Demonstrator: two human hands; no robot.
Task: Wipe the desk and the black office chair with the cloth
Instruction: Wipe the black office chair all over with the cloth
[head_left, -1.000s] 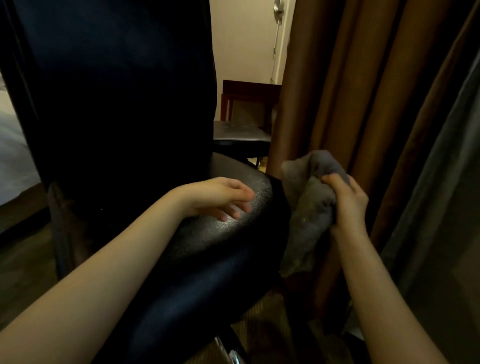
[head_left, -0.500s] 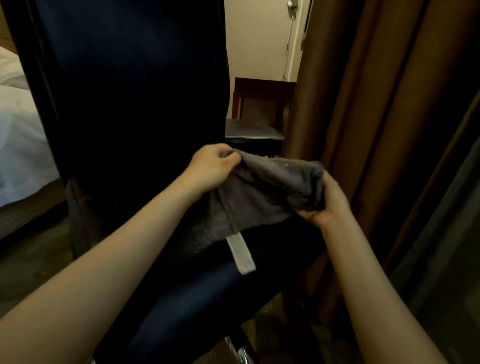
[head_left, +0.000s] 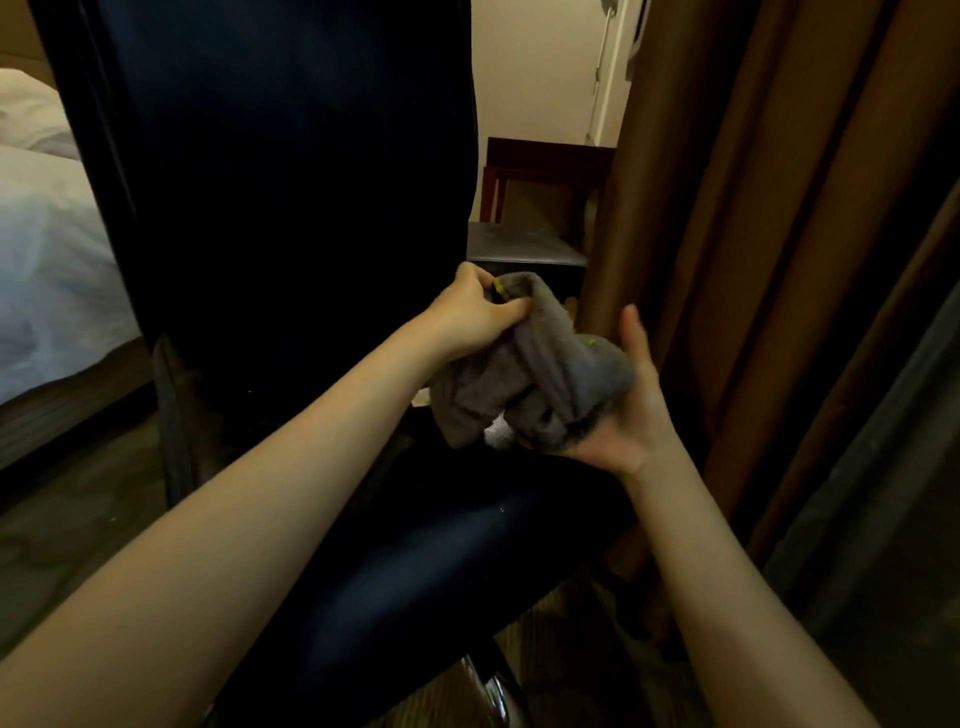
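Note:
The black office chair (head_left: 291, 208) fills the middle of the view, its tall backrest upright and its glossy seat below my arms. A bunched grey cloth (head_left: 535, 384) hangs in the air just above the seat's right side. My left hand (head_left: 467, 317) pinches the cloth's upper fold between thumb and curled fingers. My right hand (head_left: 631, 410) lies palm up under the cloth's right end, cupping it, with the thumb standing straight beside the bundle. The desk is not in view.
Brown curtains (head_left: 753, 260) hang close on the right, almost touching the chair. A bed with white sheets (head_left: 47, 270) lies to the left. Behind the chair stand a dark low table (head_left: 524, 249) and a red-brown wooden frame (head_left: 545, 161).
My left hand left the seat and took hold of the cloth. The cloth went from hanging in my right hand to stretched between both hands, and is now bunched together over my right palm.

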